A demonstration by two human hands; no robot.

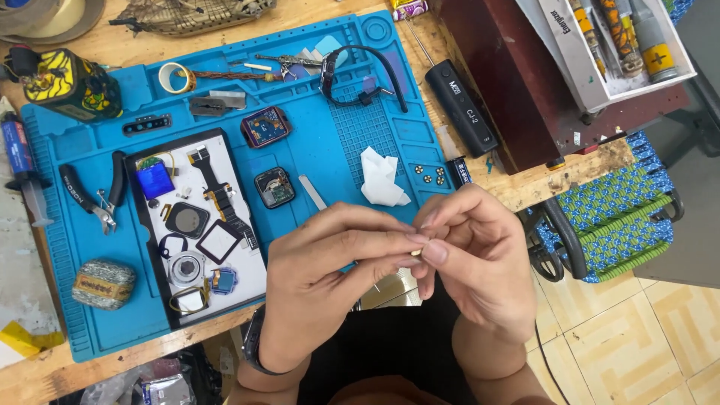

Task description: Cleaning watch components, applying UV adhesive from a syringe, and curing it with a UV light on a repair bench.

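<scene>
My left hand [330, 277] and my right hand [472, 255] meet in front of me, just off the near edge of the blue work mat [330, 142]. Between their fingertips they pinch a tiny gold-coloured part [417, 253]. On the mat lie an opened smartwatch body [274, 187], a second watch case with a circuit board [265, 125] and a white tray [196, 225] of small watch parts. A crumpled white tissue [383, 178] sits close to my fingers.
Pliers [96, 196] and a syringe tube [21, 169] lie at the mat's left, a grey pouch [105, 283] below them. A black watch strap [360, 75], a black tool [461, 107], a dark red box [517, 75] and a woven chair [615, 217] are to the right.
</scene>
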